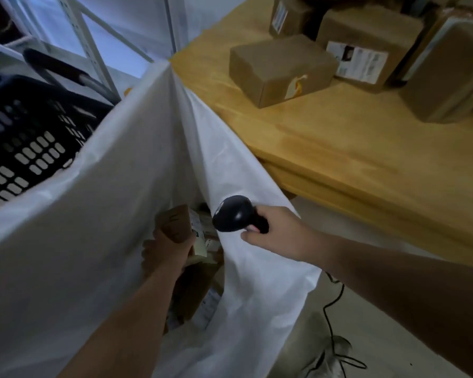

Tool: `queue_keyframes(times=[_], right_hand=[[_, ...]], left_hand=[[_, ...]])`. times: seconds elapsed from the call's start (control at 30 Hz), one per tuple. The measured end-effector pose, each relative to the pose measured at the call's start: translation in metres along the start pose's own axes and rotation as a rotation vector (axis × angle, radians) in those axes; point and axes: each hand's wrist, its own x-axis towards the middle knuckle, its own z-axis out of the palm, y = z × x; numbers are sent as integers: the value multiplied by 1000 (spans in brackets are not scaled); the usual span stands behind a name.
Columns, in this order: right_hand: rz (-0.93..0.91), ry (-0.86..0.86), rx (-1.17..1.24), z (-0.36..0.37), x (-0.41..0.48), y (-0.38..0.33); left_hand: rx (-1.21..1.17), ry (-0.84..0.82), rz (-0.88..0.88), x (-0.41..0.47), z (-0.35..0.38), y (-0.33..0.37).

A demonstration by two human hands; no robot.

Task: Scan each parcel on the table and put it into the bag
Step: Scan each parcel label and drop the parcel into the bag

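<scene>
White bag (pixel 115 192) gaping open, far wall slumped against the edge of the table (pixel 339 165). On the table, well apart from the bag: several brown boxes (pixel 279 69), by the look of it not yet scanned. Deep inside the bag, a parcel (pixel 175 223), gripped from below by the left hand (pixel 165 253), fingers curled round it, just above others lying at the bottom. Right hand (pixel 273 234) clenched round the handle of the scanner (pixel 235 214), just over the bag's sagging rim, head turned toward the held parcel. Thin cable (pixel 326 313) trailing down to the floor.

Likely troubles from here:
- Letting go before a scan has registered. No way to confirm one from this view.
- Dropping rather than lowering, and denting a parcel beneath.
- Limp rim folding inward and narrowing the mouth.
- Cable snagging on the rim or table corner during the reach back for the next box.
</scene>
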Motion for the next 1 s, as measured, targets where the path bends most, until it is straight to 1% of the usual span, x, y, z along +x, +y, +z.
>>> queue_keyframes(times=[0.13, 0.23, 0.3, 0.4, 0.47, 0.53, 0.7, 0.83, 1.0], right_hand=[[-19, 3, -61, 21, 22, 9], [-6, -23, -67, 27, 28, 17], [9, -10, -61, 28, 30, 23], [45, 45, -19, 27, 26, 31], [78, 91, 15, 22, 17, 32], [116, 133, 44, 15, 8, 30], [153, 204, 112, -21, -24, 14], [151, 235, 159, -66, -54, -5], [151, 364, 143, -140, -93, -13]], left_hand=[[122, 132, 132, 22, 35, -11], [210, 117, 174, 29, 54, -14], [249, 90, 199, 28, 55, -11], [196, 56, 228, 17, 44, -1], [104, 66, 243, 7, 30, 7], [86, 84, 268, -6, 16, 13], [98, 117, 386, -58, -26, 38], [113, 108, 460, -109, -64, 80], [75, 75, 551, -166, -86, 145]])
